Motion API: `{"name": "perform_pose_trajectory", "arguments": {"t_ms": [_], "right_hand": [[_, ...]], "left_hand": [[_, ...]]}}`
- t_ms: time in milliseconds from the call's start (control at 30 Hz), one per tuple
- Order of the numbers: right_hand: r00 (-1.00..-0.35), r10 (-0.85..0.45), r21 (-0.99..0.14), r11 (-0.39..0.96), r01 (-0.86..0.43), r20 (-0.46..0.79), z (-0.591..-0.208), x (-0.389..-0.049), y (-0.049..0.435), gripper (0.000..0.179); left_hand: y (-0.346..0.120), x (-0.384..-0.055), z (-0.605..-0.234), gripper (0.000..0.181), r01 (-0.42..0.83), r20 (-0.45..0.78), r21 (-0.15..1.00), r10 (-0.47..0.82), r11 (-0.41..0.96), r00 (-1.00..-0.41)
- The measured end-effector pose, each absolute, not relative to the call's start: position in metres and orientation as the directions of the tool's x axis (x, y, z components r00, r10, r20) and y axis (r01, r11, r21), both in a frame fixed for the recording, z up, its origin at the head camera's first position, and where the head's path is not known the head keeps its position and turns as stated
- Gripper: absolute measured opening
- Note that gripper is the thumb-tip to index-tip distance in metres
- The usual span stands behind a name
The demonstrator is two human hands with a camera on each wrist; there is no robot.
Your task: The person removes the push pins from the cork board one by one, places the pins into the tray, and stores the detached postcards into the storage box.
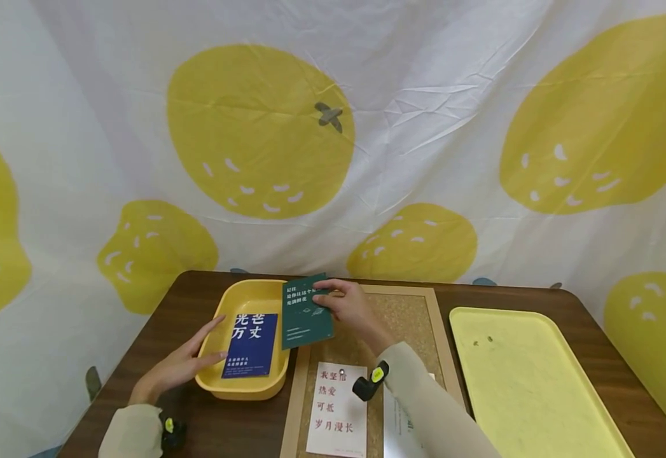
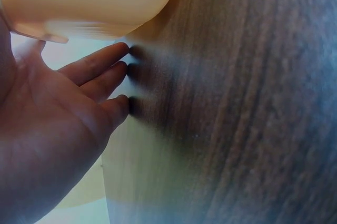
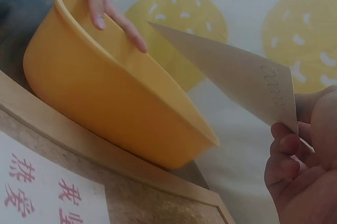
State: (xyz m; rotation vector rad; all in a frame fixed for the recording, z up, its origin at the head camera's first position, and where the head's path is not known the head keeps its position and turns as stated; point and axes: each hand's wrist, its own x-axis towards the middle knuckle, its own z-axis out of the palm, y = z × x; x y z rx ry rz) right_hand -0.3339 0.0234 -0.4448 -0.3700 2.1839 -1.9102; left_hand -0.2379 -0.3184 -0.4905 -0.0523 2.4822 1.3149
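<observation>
In the head view my right hand (image 1: 346, 306) pinches a dark green postcard (image 1: 304, 318) by its right side, above the far right rim of a yellow plastic basin (image 1: 280, 383). The right wrist view shows the postcard's pale back (image 3: 237, 79) with a wavy black line, gripped between thumb and fingers. A blue postcard (image 1: 252, 350) with large white characters lies in the basin. My left hand (image 1: 180, 364) rests at the basin's left rim, thumb and forefinger reaching over it. The other fingers (image 2: 102, 79) extend outside, beneath the basin's side.
Right of the basin lies a wood-framed corkboard (image 1: 404, 315). On it are a white card with red characters (image 1: 337, 413), with a small pin at its top, and another white card (image 1: 398, 426) partly under my right sleeve. A yellow tray (image 1: 530, 375) lies farther right on the brown table (image 1: 195, 296).
</observation>
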Motion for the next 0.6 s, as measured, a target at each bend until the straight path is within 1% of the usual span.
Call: {"name": "perform_pose_trajectory", "arguments": {"t_ms": [133,367,600], "right_hand": [[-0.945,-0.326,-0.990,0.133,-0.037,-0.008,-0.448,-0.334,0.019,0.027],[-0.942,-0.337,-0.993,0.102,-0.055,0.017,-0.449,-0.332,0.009,0.027],[-0.937,-0.349,-0.989,0.134,-0.062,0.012,-0.452,-0.333,0.000,0.026]], "left_hand": [[-0.318,-0.238,-0.490,0.084,-0.185,-0.302,0.807,0.123,0.561,-0.945],[-0.318,-0.238,-0.490,0.084,-0.178,-0.298,0.808,0.129,0.562,-0.946],[-0.316,-0.237,-0.488,0.083,-0.184,-0.307,0.799,0.125,0.572,-0.943]]}}
